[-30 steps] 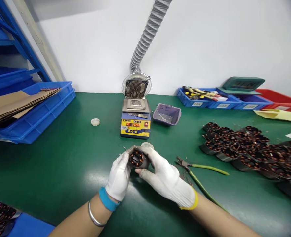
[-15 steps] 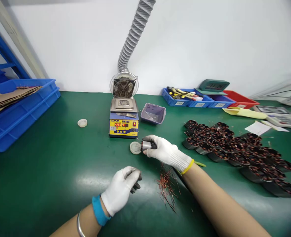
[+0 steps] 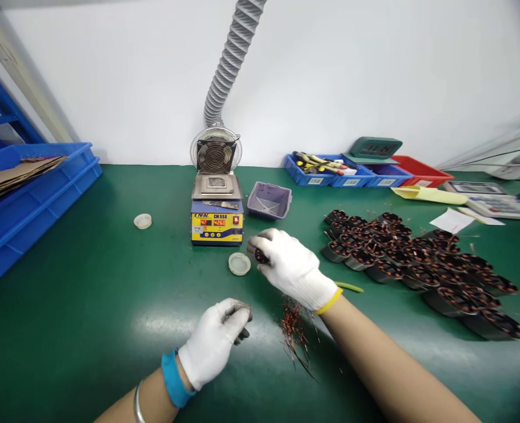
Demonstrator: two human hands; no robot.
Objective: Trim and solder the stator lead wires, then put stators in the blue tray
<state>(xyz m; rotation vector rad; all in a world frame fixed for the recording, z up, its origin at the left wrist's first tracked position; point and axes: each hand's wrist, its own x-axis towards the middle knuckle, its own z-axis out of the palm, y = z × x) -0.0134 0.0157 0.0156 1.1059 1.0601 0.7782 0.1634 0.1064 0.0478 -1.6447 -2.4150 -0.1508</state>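
1. I had two hands over the table (image 3: 123, 329), both in white knit gloves. My right hand (image 3: 288, 261) was grasping one wound core (image 3: 260, 256) by its sides, just right of a shallow dish (image 3: 239, 264) and apart from it.
2. My left hand (image 3: 211, 341) was hovering nearer me, thumb against curled fingers; I cannot tell whether they pinched anything.
3. I counted two round, whitish dishes, the other dish (image 3: 143, 221) farther left, one boxy heater (image 3: 217, 220), one purple bin (image 3: 269, 201), three blue bins (image 3: 352, 176) and one red bin (image 3: 420, 171). The cluster of cores (image 3: 385, 271) on my right overlapped too much for an exact count.
4. Those cores were short dark cylinders with coppery windings. Beside my right wrist lay a tangled heap of thin, reddish wire clippings (image 3: 295, 329) and one smooth green handle (image 3: 350, 286).
5. Half a second earlier, my core had lain sideways, silvery flank showing, its end over the nearer dish; now its round end faced me. My left hand had barely shifted.
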